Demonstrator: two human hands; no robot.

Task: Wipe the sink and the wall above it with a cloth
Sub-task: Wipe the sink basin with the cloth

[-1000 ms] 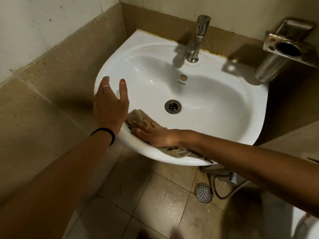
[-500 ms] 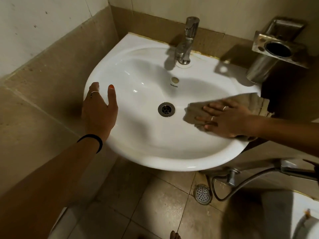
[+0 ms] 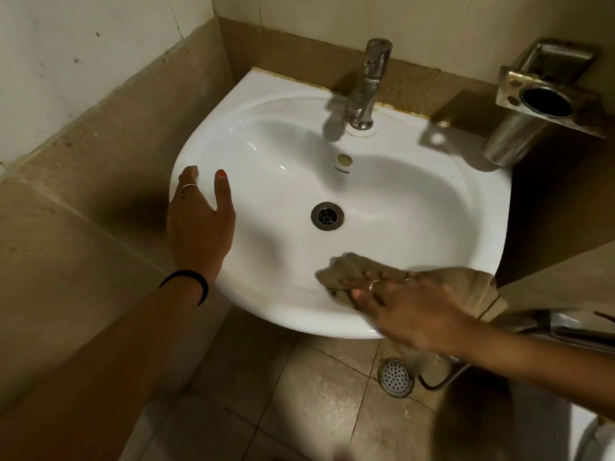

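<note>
The right hand [image 3: 404,307] is pressing a crumpled beige cloth [image 3: 349,271] with flat, spread fingers against the near right inside of the white ceramic sink [image 3: 416,194]. The left hand [image 3: 199,221], fingers relaxed, is resting on its left rim.

- Tap [image 3: 367,88] stands at twelve o'clock of the sink [image 3: 416,194] bowl; metal holder [image 3: 545,101] juts at two.
- Bowl's centre and left slope lie open, apparently.

You're in a small bathroom: a white sink [image 3: 382,207] with a tap [image 3: 367,88], tiled walls [image 3: 100,144], a floor drain [image 3: 395,375].
</note>
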